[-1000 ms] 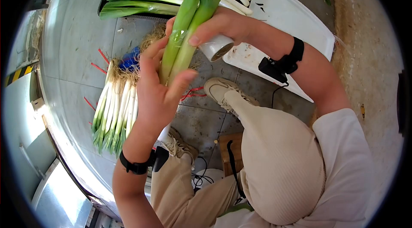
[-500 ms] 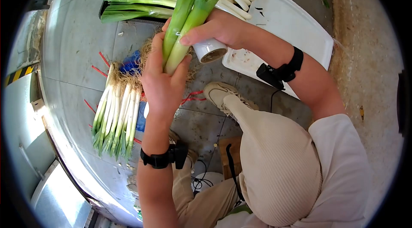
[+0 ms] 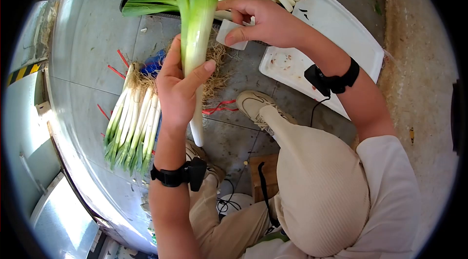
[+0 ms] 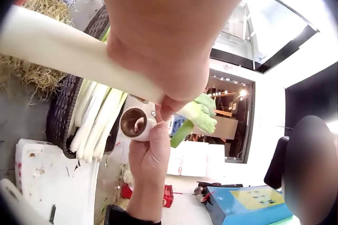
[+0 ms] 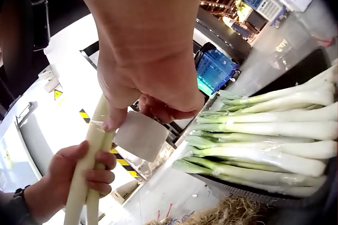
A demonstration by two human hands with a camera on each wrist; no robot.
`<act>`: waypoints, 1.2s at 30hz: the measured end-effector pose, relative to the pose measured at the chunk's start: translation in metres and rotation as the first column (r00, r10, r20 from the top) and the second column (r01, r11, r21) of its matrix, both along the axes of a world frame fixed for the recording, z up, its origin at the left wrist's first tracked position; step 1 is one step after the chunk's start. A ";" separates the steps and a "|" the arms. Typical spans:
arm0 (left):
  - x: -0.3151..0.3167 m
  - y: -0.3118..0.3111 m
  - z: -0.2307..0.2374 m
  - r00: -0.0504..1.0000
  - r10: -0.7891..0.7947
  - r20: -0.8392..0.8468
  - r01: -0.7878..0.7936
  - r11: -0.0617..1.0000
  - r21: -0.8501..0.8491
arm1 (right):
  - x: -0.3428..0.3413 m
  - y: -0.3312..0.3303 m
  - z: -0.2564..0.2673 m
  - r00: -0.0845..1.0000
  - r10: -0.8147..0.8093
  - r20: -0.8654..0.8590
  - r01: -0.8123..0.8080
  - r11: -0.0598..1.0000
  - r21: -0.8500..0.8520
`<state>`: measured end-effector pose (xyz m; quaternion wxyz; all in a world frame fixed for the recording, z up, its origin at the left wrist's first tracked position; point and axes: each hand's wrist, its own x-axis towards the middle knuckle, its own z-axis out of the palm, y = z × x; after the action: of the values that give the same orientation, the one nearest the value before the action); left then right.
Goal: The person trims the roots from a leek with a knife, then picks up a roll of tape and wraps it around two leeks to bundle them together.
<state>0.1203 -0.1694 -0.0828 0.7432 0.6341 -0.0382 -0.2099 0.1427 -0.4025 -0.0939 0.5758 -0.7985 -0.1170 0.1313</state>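
Thick leeks (image 3: pixel 197 39) stand upright in my left hand (image 3: pixel 181 86), its fingers and thumb wrapped around their pale stems. Their green leaves run out of the top of the head view, and one white end points down below the palm. Just right of the stems, my right hand (image 3: pixel 270 21) grips a short white roll of clear film (image 3: pixel 233 33). The roll's hollow core (image 4: pixel 133 121) faces the left wrist camera. Shiny clear film (image 5: pixel 97 123) lies across the leeks by the right fingertips in the right wrist view.
Behind the hands, a dark woven basket (image 4: pixel 59 110) holds several leeks. A white tray (image 3: pixel 336 39) lies at the right. On the floor at left are rooted leeks (image 3: pixel 134 125), with a tangle of roots (image 3: pixel 215 81) and red ties (image 3: pixel 219 108) beside them.
The leeks have swung more upright, and a white end now shows below my left hand. My right hand has drawn the roll away from the stems and turned it.
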 end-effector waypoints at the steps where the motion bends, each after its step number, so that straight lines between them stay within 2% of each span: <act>1: -0.001 0.002 0.001 1.000 0.001 -0.002 -0.001 1.000 -0.002 | 0.004 -0.002 -0.001 1.000 0.001 -0.002 -0.001 1.000 -0.002; 3: -0.003 0.005 0.003 0.974 -0.116 -0.193 0.085 0.983 -0.161 | 0.011 -0.008 -0.003 0.992 0.123 0.038 -0.119 0.988 -0.098; 4: -0.002 0.005 0.003 0.973 -0.117 -0.196 0.086 0.983 -0.163 | 0.015 -0.009 -0.009 0.992 0.122 0.035 -0.118 0.988 -0.099; 6: 0.000 0.004 0.003 0.935 -0.246 -0.254 0.175 0.946 -0.272 | 0.023 -0.007 -0.017 0.946 0.205 0.253 -0.187 0.978 -0.094; 7: 0.001 0.005 0.002 0.935 -0.247 -0.255 0.175 0.946 -0.273 | 0.023 -0.008 -0.017 0.946 0.205 0.252 -0.187 0.978 -0.095; 9: 0.004 0.006 0.001 0.867 -0.369 -0.334 0.218 0.885 -0.412 | 0.025 -0.011 -0.013 0.943 0.241 0.231 -0.236 0.970 -0.051; 13: 0.010 0.007 0.004 0.821 -0.443 -0.360 0.220 0.828 -0.516 | 0.029 -0.014 -0.005 0.945 0.244 0.220 -0.234 0.970 -0.068; 15: 0.014 0.006 0.005 0.790 -0.528 -0.312 0.324 0.791 -0.520 | 0.029 -0.011 0.003 0.939 0.286 0.191 -0.294 0.956 0.014; 16: 0.015 0.007 0.005 0.790 -0.529 -0.311 0.324 0.790 -0.520 | 0.029 -0.010 0.004 0.939 0.286 0.191 -0.294 0.956 0.014; 18: 0.018 0.010 0.004 0.689 -0.631 -0.357 0.324 0.708 -0.627 | 0.030 -0.010 0.004 0.927 0.363 0.089 -0.373 0.914 0.157; 19: 0.020 0.010 0.005 0.687 -0.632 -0.358 0.324 0.708 -0.627 | 0.028 -0.011 0.004 0.928 0.362 0.088 -0.371 0.915 0.157; 21: 0.022 0.013 0.007 0.598 -0.700 -0.391 0.279 0.639 -0.717 | 0.022 -0.010 0.004 0.951 0.310 0.008 -0.300 0.916 0.267; 23: 0.026 0.019 0.009 0.592 -0.709 -0.384 0.317 0.642 -0.698 | 0.016 -0.007 -0.003 0.961 0.278 0.001 -0.265 0.914 0.307; 25: 0.027 0.020 0.016 0.652 -0.632 -0.419 0.449 0.767 -0.459 | 0.011 -0.006 -0.006 0.970 0.244 -0.009 -0.226 0.911 0.344; 26: 0.024 0.020 0.020 0.651 -0.633 -0.419 0.450 0.767 -0.458 | 0.007 -0.006 -0.006 0.975 0.219 -0.029 -0.196 0.917 0.348; 28: 0.018 0.017 0.026 0.826 -0.446 -0.345 0.430 0.894 -0.126 | 0.002 -0.005 -0.007 0.980 0.192 -0.048 -0.164 0.922 0.352; 29: 0.015 0.015 0.024 0.825 -0.447 -0.346 0.431 0.893 -0.125 | -0.001 -0.004 -0.009 0.987 0.136 -0.081 -0.097 0.926 0.365; 30: 0.012 0.014 0.021 0.897 -0.364 -0.252 0.390 0.918 0.064 | -0.003 -0.003 -0.010 0.990 0.080 -0.113 -0.032 0.926 0.376; 31: 0.009 0.012 0.016 0.947 -0.291 -0.137 0.317 0.916 0.245 | -0.005 0.000 -0.011 0.990 0.080 -0.112 -0.032 0.926 0.376; 32: 0.007 0.011 0.011 0.959 -0.283 0.002 0.269 0.914 0.305 | -0.008 0.005 -0.012 0.992 0.014 -0.126 0.035 0.926 0.376; 33: 0.006 0.010 0.013 0.960 -0.281 0.002 0.267 0.914 0.305 | -0.009 0.009 -0.013 0.989 -0.051 -0.140 0.100 0.922 0.373; 35: 0.004 0.007 0.019 0.956 -0.283 0.083 0.172 0.765 0.620 | -0.011 0.016 -0.024 0.983 -0.107 -0.149 0.155 0.917 0.366; 36: 0.004 0.006 0.015 0.965 -0.256 0.060 0.158 0.747 0.646 | -0.012 0.019 -0.028 0.973 -0.165 -0.159 0.213 0.909 0.358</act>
<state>0.1240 -0.1633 -0.0677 0.4521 0.8531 -0.0888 -0.2450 0.1308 -0.3833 -0.1216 0.7330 -0.6723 -0.0254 0.1001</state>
